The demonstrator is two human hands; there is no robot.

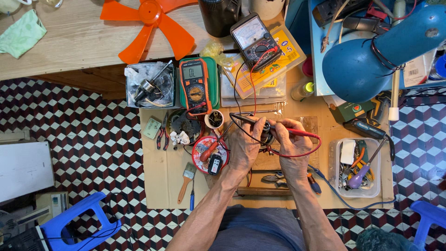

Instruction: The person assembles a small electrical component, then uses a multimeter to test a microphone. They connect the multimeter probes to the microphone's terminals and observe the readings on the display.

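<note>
Both forearms reach forward from the lap. Left hand (pixel 245 146) pinches the black probe (pixel 246 120), right hand (pixel 292 142) the red probe (pixel 302 133), each grip closed tight, tips meeting on a small dark part (pixel 266 132) held between them over the table (pixel 158 186). Beyond, the orange multimeter (pixel 195 86) lies face-up, readable.

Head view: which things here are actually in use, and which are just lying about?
In use: left hand with black probe, right hand with red probe, small dark part, orange digital multimeter.
Lying about: orange fan blade, wooden paintbrush, blue desk lamp.
</note>
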